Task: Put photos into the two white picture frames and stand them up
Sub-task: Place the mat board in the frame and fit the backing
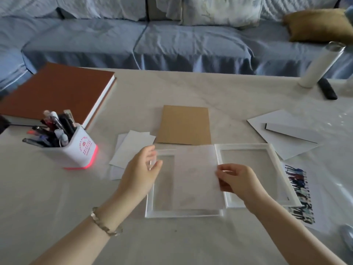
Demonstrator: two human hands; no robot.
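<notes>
Two white picture frames lie flat side by side on the table: the left frame [168, 213] and the right frame [275, 150]. A thin, pale translucent sheet [194, 176] lies over the left frame's right half. My right hand [236, 180] pinches that sheet at its right edge. My left hand [141, 173] pinches a clear pane's edge at the left frame's upper left corner. A printed photo [299, 190] of a row of people lies partly under the right frame. A brown backing board [184, 124] lies just behind the frames.
A white pen holder [80, 150] full of pens with a red glow stands at the left. A brown book [55, 92] lies behind it. White cards [131, 148], a white board with a stand piece [286, 134], a tall glass cylinder [321, 66] and a black remote [327, 88] sit around.
</notes>
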